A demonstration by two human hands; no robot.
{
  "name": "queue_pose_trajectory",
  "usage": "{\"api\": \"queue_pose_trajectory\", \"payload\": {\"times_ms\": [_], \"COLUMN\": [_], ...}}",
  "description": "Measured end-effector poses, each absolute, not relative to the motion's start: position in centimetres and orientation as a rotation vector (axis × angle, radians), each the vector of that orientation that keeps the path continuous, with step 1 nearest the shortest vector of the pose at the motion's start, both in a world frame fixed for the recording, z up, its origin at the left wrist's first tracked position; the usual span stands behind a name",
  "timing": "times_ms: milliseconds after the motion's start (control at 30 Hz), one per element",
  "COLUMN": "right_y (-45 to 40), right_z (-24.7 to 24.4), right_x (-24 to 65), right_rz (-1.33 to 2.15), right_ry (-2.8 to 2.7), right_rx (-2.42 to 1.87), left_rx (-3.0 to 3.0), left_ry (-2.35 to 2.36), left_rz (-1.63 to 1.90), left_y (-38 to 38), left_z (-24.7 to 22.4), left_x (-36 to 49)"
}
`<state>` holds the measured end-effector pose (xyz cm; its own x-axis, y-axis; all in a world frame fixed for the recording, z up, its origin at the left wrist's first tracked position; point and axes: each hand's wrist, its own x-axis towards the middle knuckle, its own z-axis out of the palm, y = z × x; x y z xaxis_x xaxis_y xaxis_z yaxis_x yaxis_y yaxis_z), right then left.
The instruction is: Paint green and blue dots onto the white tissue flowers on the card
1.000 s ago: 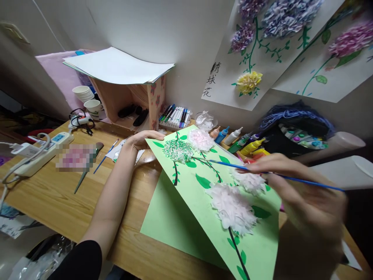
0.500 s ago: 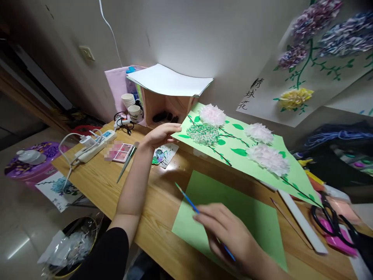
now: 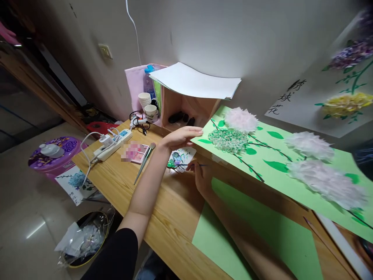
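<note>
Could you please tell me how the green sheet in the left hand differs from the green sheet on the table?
The decorated sheet is held up at a tilt by the left hand, while the plain sheet lies flat on the table. The decorated sheet bears raised flowers, dark stems and green leaves; the plain sheet shows no decoration where visible. Both have a light green ground.

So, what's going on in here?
A person's left hand holds a green flower picture by one end, while the right hand holds a thin brush at a paint-smeared white sheet. One flower is speckled green; three others are pale. Another green sheet lies on the table.
</note>
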<state>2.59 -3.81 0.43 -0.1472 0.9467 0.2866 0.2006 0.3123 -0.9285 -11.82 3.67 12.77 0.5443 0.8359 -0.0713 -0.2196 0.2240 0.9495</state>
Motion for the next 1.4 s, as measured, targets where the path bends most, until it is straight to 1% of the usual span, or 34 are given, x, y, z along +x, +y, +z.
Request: {"api": "queue_pose_trajectory", "payload": {"times_ms": [133,400,967,1233,1400], "right_y": [-3.7,-3.1,-3.2,-3.0,-2.9], "right_z": [-0.2,-1.1,0.1,-0.6,-0.7], "right_x": [2.4,2.3,1.9,2.2,2.2], "right_rz": [1.061,1.141,1.239,1.241,1.204], "right_ry": [-1.399,-1.347,-1.472,-1.564,-1.686], "right_rx": [-1.103,-1.133,-1.009,-0.911,-0.947], "left_rx": [1.092,1.061,1.086,1.120,1.136], "left_ry": [0.649,0.680,0.783,0.759,0.721], "left_rz": [0.778,0.777,0.763,0.737,0.723], "left_y": [3.9,4.4,3.8,4.0,4.2], "left_z": [12.5,12.1,13.1,12.6,12.4], "left_x": [-11.9,-12.2,-12.1,-12.7,-12.9]}}
